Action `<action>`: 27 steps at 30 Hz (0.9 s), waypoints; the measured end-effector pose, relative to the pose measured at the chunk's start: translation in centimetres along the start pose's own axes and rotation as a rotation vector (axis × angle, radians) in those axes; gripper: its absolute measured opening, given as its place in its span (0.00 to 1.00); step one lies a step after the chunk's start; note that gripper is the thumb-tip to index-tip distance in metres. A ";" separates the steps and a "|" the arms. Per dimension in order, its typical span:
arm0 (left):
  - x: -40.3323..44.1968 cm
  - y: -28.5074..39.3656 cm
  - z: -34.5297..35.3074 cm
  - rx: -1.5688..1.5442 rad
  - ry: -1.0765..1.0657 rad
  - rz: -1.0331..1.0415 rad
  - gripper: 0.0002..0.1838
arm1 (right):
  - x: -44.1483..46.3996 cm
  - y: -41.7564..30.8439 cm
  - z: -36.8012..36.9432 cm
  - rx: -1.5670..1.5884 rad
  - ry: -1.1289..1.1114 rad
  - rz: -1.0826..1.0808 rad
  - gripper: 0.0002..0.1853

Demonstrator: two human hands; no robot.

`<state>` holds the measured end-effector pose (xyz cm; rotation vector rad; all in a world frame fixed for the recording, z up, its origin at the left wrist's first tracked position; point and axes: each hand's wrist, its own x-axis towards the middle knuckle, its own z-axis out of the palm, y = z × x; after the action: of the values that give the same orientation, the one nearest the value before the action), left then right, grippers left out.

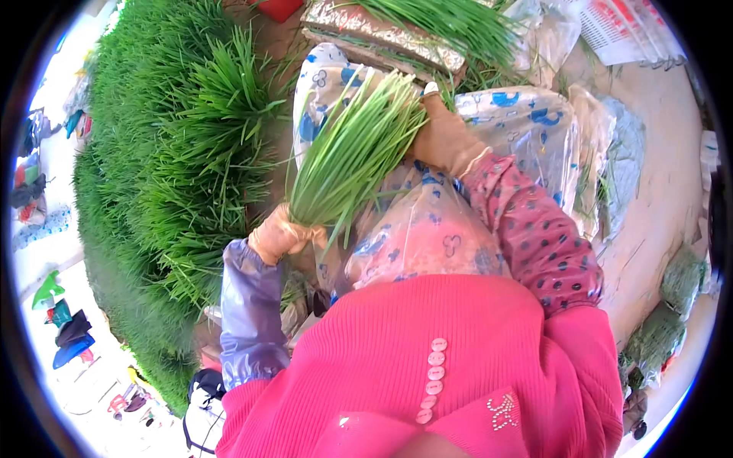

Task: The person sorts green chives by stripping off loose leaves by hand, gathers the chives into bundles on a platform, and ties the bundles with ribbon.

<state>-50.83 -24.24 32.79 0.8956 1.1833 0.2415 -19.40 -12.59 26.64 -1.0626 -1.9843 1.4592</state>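
A bunch of chives (355, 153) lies slanted between my two gloved hands, over my lap. Its paler stem ends point to the upper right and its green tips hang to the lower left. My left hand (282, 233), in a tan glove, is closed around the tip end. At the stem end, my right hand (447, 133) grips the same bunch, its thumb up with a white tip. Some of its fingers are hidden behind the stems. Beneath the bunch is a clear plastic sheet (427, 229) with blue prints, spread over my knees.
A large mass of green chives (168, 153) fills the left side. Ahead, more cut chives (458, 30) lie on a patterned block (382, 30). Plastic bags (542, 38) and a printed sheet (626, 27) are at upper right. Tied green bundles (657, 336) sit at far right.
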 end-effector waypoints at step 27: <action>-10.0 15.4 5.4 1.056 0.090 0.206 0.32 | 1.0 -1.2 -2.3 2.045 -0.387 -0.246 0.45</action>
<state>-45.79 -22.88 51.23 1.9433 1.2914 -0.2213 -18.63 -10.60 28.46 0.4033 0.0323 2.3309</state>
